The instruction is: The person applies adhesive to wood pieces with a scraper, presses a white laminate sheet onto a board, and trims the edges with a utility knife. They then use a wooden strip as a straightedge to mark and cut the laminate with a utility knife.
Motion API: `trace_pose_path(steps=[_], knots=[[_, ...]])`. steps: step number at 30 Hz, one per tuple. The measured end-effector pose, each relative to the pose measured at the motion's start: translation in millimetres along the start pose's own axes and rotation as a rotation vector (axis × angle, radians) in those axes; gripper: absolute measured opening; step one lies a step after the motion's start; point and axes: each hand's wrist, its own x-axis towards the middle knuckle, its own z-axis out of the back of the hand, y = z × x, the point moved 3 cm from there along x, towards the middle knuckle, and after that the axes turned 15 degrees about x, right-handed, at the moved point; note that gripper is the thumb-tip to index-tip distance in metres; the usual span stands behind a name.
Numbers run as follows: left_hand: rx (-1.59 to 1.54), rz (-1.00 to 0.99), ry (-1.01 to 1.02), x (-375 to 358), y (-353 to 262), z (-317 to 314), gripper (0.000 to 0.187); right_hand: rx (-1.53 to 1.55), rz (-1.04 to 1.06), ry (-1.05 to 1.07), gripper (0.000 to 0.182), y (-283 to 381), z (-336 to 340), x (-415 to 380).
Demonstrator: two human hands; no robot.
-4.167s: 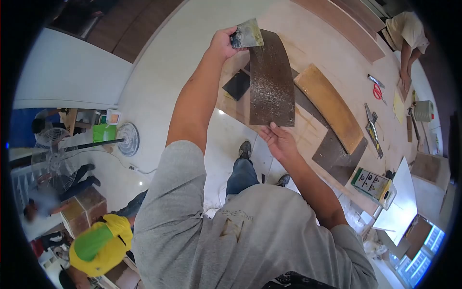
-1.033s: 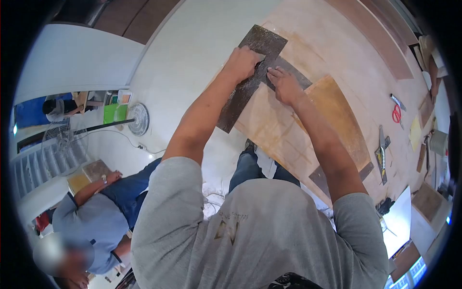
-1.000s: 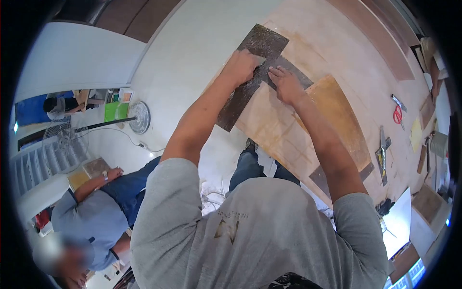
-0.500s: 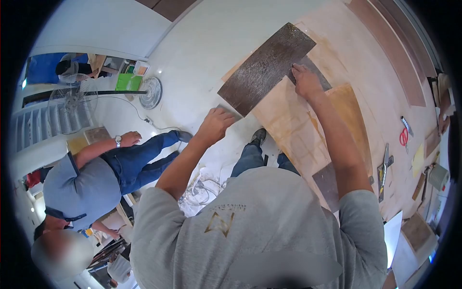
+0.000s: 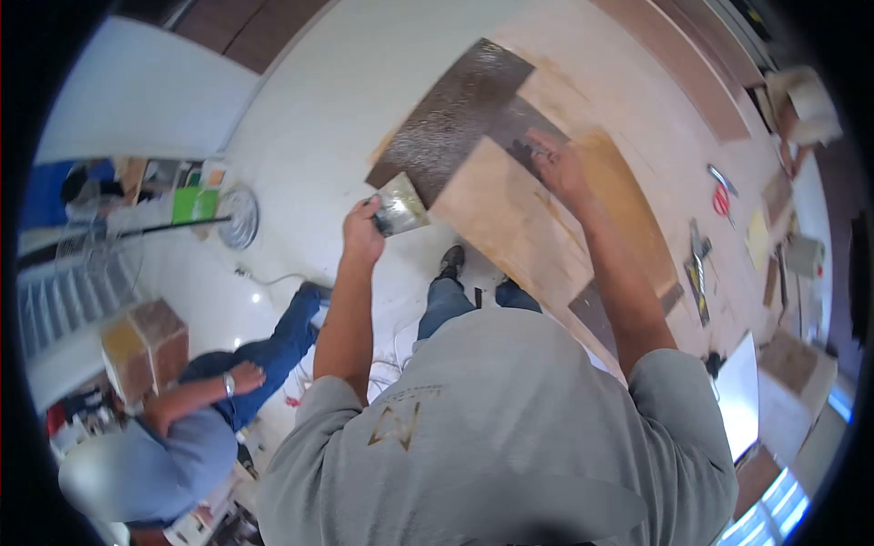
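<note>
In my left hand (image 5: 362, 238) is a scraper (image 5: 402, 207) with a broad, shiny flat blade, gripped at its handle side. The blade stands just off the lower left corner of a long dark sheet (image 5: 446, 114), whose face has a wet-looking gloss. My right hand (image 5: 559, 171) is open and slightly blurred, fingers stretched over a second dark piece (image 5: 528, 118) beside that sheet. Below the two lies a light brown board (image 5: 510, 214) with yellowish smears. A curved amber-stained panel (image 5: 624, 200) is right of my right forearm.
On the table's right lie red-handled scissors (image 5: 721, 200) and a metal tool (image 5: 697, 273). Long brown boards (image 5: 683, 64) run along the far edge. A person (image 5: 182, 455) sits at lower left. A fan (image 5: 91, 237) and a cable (image 5: 273, 276) are on the left.
My left hand has turned, bringing the scraper's blade face into view away from the sheet's corner. My right hand's fingers have moved off the long sheet's edge. The whole view has shifted.
</note>
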Motion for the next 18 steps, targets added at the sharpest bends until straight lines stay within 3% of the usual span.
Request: trace_pose_path(steps=[5,7,11,14,16,18], knots=[[0.116,-0.027,-0.04,4,-26,-29,0.026,-0.017,-0.284,-0.158,0.036,-1,50,-111],[0.154,-0.022,-0.117,11,-32,-37,0.023,-0.037,-0.299,-0.308,0.034,-18,68,-164],[0.818,-0.09,-0.339,3,-55,-51,0.021,-0.137,-0.506,-0.731,0.033,-12,115,-265],[0.772,-0.249,-0.093,-20,-66,-122,0.023,-0.282,-0.707,-0.95,0.041,-31,156,-342],[0.458,-0.053,0.341,-27,-66,-188,0.026,-0.191,-0.73,-1.101,0.04,-53,168,-378],[0.465,0.006,0.554,-4,-51,-243,0.026,-0.131,-0.76,-1.159,0.04,-69,182,-396]])
